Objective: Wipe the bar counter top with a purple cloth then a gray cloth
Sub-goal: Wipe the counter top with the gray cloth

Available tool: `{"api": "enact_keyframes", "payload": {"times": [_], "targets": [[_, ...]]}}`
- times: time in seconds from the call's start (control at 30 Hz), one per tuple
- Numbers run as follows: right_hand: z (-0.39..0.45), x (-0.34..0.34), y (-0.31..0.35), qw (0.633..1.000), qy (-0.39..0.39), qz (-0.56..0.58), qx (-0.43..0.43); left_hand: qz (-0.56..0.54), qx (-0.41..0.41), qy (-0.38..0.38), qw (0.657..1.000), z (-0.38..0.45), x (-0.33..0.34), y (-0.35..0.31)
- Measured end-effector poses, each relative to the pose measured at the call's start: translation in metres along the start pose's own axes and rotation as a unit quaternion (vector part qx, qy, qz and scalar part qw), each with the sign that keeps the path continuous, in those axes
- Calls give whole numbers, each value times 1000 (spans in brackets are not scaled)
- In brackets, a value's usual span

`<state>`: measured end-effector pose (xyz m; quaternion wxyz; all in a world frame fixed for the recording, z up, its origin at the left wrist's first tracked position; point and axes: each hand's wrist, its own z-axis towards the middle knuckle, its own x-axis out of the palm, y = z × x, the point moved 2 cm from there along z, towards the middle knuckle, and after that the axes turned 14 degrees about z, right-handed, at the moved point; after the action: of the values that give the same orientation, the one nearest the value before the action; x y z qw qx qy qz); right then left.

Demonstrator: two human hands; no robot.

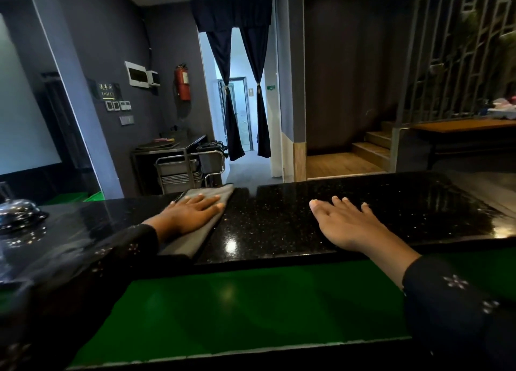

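Gray cloth [201, 220] is lying under your flat left hand [190, 213] mid-frame; your right hand [346, 222] is resting spread on the black counter top [268, 231]

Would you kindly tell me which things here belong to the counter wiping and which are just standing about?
In the job:
- gray cloth, flat under the left hand
- bar counter top
- right hand, flat on the counter

Just there:
- service bell at the counter's left end
- fire extinguisher on the wall
- metal trolley behind the counter
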<state>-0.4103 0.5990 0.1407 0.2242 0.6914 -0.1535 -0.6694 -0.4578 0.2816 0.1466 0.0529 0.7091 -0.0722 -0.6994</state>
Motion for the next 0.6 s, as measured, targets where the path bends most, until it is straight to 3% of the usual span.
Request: {"api": "enact_keyframes", "payload": {"times": [0.1,0.33,0.47,0.6], "targets": [[0,-1,1,1000,-7,9,4,3,-35,-3,999,8,-1,-21],[-6,-6,3,998,-21,54,-2,-2,157,-26,987,-53,-17,-142],[-7,-6,3,999,-15,51,-2,1,155,-35,987,-64,-9,-104],[-3,-4,2,998,-23,55,6,4,19,-5,1000,-44,4,-16]]}}
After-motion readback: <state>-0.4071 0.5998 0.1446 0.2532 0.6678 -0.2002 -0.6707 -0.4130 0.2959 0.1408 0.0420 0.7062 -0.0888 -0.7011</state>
